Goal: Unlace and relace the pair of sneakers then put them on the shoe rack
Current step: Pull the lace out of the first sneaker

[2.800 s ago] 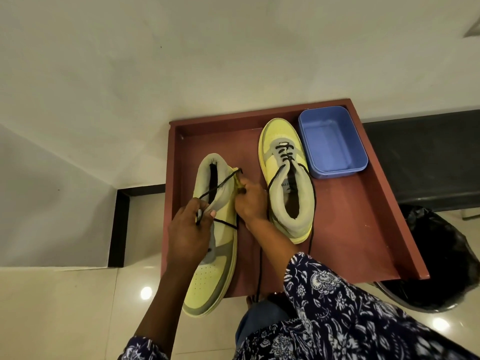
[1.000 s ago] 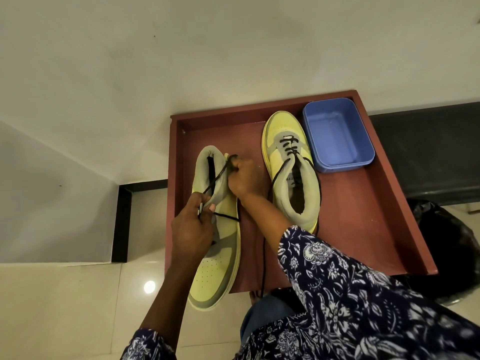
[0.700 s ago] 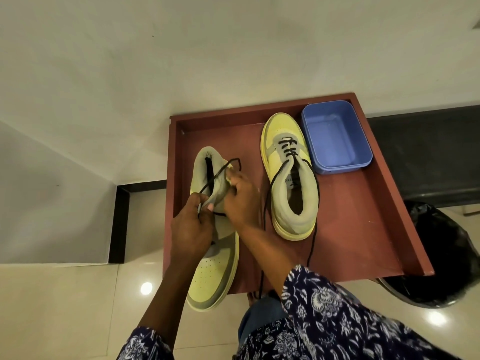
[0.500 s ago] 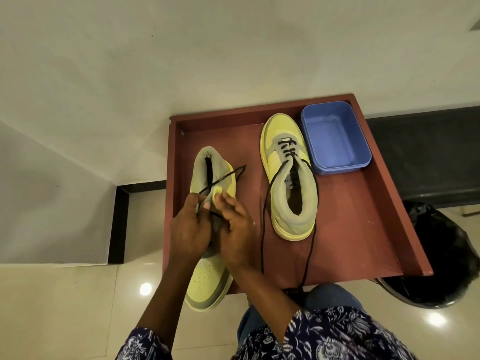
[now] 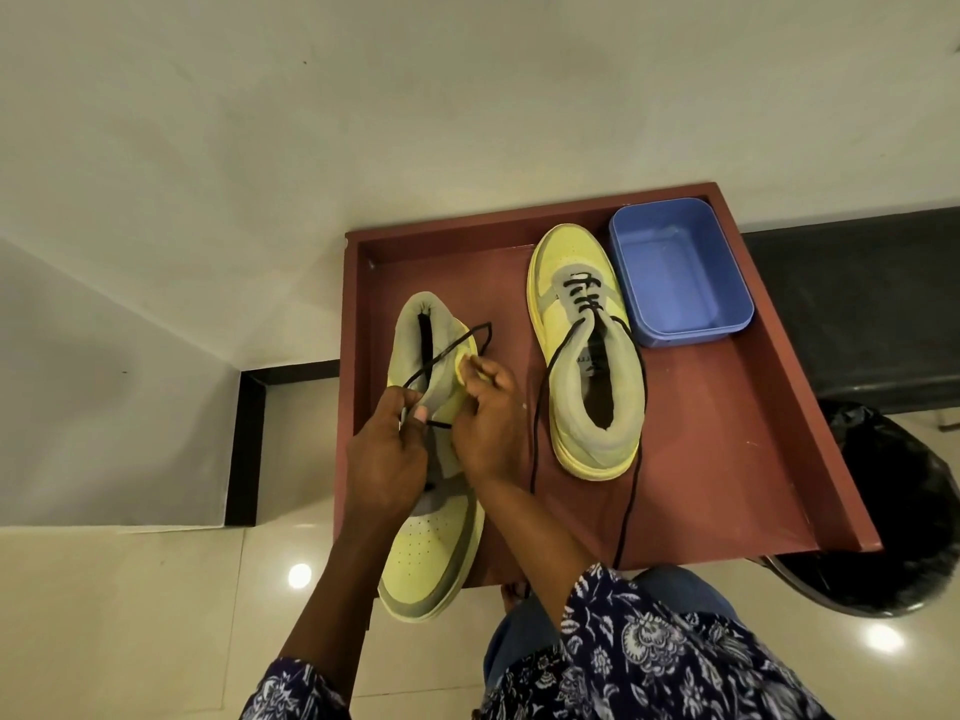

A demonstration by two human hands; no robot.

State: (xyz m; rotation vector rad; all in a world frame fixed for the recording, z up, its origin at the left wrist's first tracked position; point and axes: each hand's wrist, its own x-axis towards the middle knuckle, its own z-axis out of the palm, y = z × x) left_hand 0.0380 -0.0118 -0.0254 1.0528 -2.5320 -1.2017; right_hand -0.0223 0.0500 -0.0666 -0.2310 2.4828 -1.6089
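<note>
Two yellow-and-grey sneakers lie on a red-brown wooden rack top (image 5: 717, 459). The left sneaker (image 5: 431, 553) has its toe toward me, overhanging the front edge. My left hand (image 5: 384, 459) pinches its black lace (image 5: 457, 345) near the collar. My right hand (image 5: 488, 423) grips the yellow side flap of the same sneaker, fingers curled on it. The right sneaker (image 5: 587, 356) points away from me, laced only at its lowest eyelets, with its loose lace ends (image 5: 631, 501) trailing over the front edge.
A blue plastic tub (image 5: 675, 272) sits at the rack's back right corner, beside the right sneaker. A bin with a black bag (image 5: 893, 522) stands on the tiled floor at the right. A white wall rises behind the rack.
My right hand pulled back from the left sneaker's collar toward my left hand and took the side flap. The lace loop now lies slack over the collar.
</note>
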